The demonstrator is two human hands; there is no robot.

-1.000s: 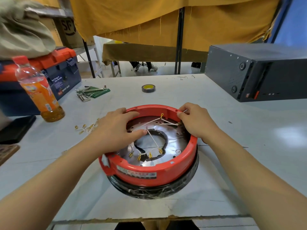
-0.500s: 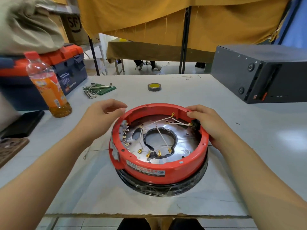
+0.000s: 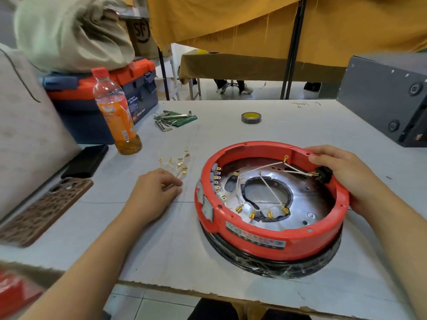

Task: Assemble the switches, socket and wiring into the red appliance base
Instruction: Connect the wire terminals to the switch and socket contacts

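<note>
The red appliance base (image 3: 272,227) sits open side up on the grey table (image 3: 231,262), on a black ring wrapped in film (image 3: 277,266). The right hand (image 3: 353,181) grips the base rim on its right side; its fingers curl over the rim, with the thumb pressing beside the black socket (image 3: 323,175) mounted in the wall. White wires (image 3: 272,166) with brass terminals run from the socket across the metal plate (image 3: 309,202) inside.

Compared with half a second ago, the left hand (image 3: 152,195) has left the base rim and now lies on the table to the left of the base. Its fingers are loosely curled, with the fingertips touching the near end of the loose wire leads (image 3: 178,162); whether they pinch a lead cannot be determined. A row of switch terminals (image 3: 216,179) lines the inner left wall, just right of those fingertips.
</note>
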